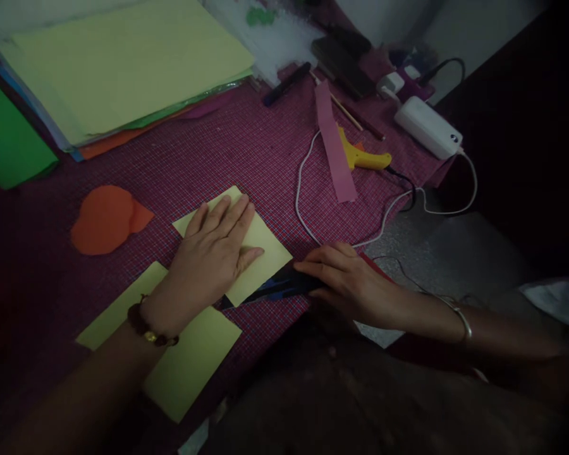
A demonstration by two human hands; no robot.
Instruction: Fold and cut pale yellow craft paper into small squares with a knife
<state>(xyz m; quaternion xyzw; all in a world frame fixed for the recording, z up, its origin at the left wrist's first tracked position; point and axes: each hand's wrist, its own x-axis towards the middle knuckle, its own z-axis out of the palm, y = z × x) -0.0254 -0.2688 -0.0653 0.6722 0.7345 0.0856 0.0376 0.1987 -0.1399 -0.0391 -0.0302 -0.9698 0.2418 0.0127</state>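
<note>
My left hand (215, 253) lies flat with fingers stretched out on a small yellow paper square (265, 249), pressing it onto the checked magenta cloth (246, 151). My right hand (346, 278) rests at the paper's right edge, its fingers closed over a dark blue-handled tool, apparently scissors (275, 289), whose blades reach under the paper's lower corner. A larger yellow sheet (189, 360) lies under my left wrist, near the front edge.
An orange paper shape (107, 218) lies to the left. A stack of coloured sheets (123, 69) fills the back left. A pink strip (334, 142), yellow glue gun (365, 158), white cable (308, 189), white adapter (429, 129) and pens sit at the back right.
</note>
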